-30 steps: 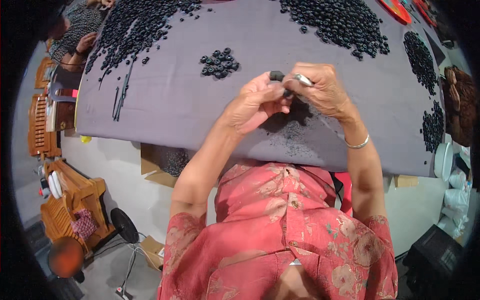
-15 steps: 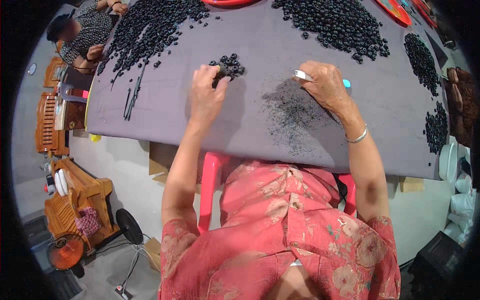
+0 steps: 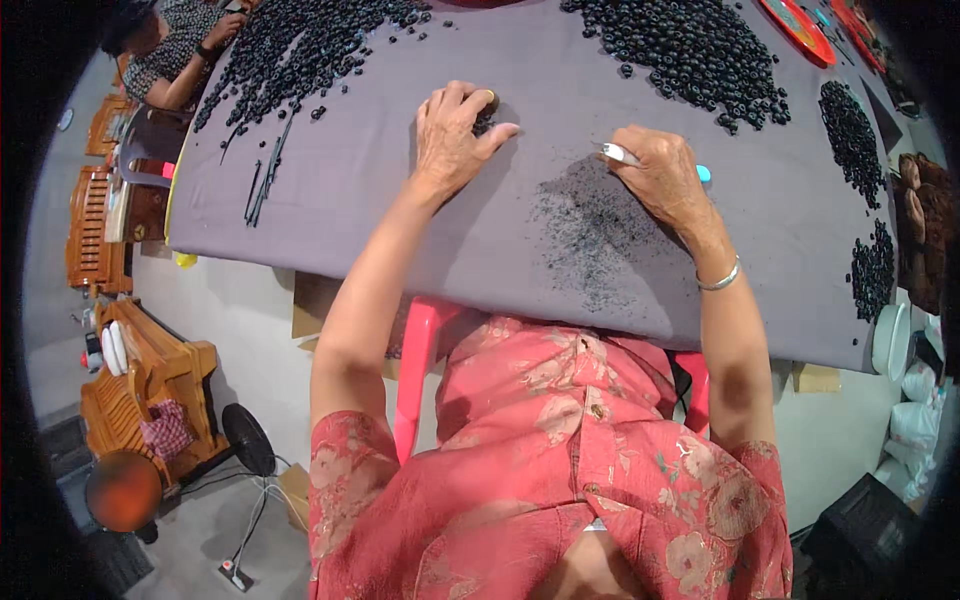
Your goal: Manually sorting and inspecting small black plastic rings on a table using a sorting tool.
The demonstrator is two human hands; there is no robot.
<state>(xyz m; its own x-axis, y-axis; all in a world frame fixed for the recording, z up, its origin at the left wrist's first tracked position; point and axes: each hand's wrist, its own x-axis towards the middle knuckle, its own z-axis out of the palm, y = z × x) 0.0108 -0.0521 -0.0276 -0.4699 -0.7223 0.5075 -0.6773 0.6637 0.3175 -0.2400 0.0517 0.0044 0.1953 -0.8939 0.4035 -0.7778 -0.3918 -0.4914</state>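
Observation:
My left hand [image 3: 455, 140] lies over a small cluster of black beads [image 3: 487, 118], its fingers curved and its thumb spread away from them. Most of that cluster is hidden under the fingers; a few beads show between thumb and forefinger. Wrapped in my right hand [image 3: 662, 178] is a slim white pen-like tool [image 3: 620, 154] with a light blue end; its exact kind cannot be made out. This hand rests at the upper edge of a patch of dark crumbs [image 3: 590, 225] on the grey cloth.
Large heaps of black beads lie at the far left [image 3: 300, 50] and far right [image 3: 690, 60], with smaller piles [image 3: 852, 135] along the right edge. Thin dark sticks [image 3: 265, 185] lie on the left. A red-rimmed tray [image 3: 800, 30] sits at the back right. Another person [image 3: 175, 60] sits at far left.
My left hand has moved away from me and to the right, over the small bead cluster that was in plain sight. My right hand still holds the white tool in nearly the same place.

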